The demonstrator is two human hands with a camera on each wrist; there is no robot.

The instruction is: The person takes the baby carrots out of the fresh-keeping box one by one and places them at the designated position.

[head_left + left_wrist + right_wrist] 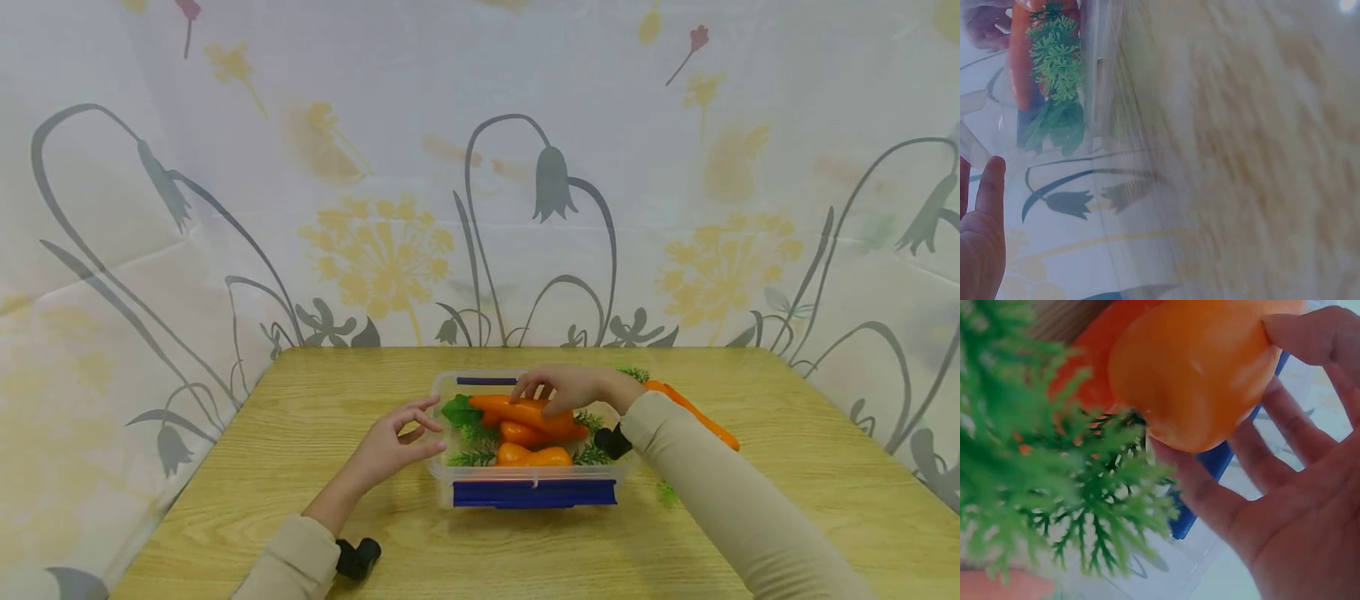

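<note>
A clear plastic container [525, 473] with blue latches stands on the table, holding several orange toy carrots [534, 458] with green leafy tops. My right hand [558, 389] reaches over its far right side and grips an orange carrot [510, 408], which lies across the others. In the right wrist view, thumb and fingers curl round the carrot's broad, rounded end [1200, 369], beside blurred green fronds [1104, 494]. My left hand [401, 435] is at the container's left wall, fingers spread and loosely bent, holding nothing; whether a fingertip touches the rim I cannot tell.
Right of the container, partly behind the right forearm, lies another orange carrot [697, 414] with a green top [633, 374]. A bit of greenery [667, 493] shows beside the right sleeve. A flower-patterned cloth [510, 250] hangs behind the wooden table [337, 392].
</note>
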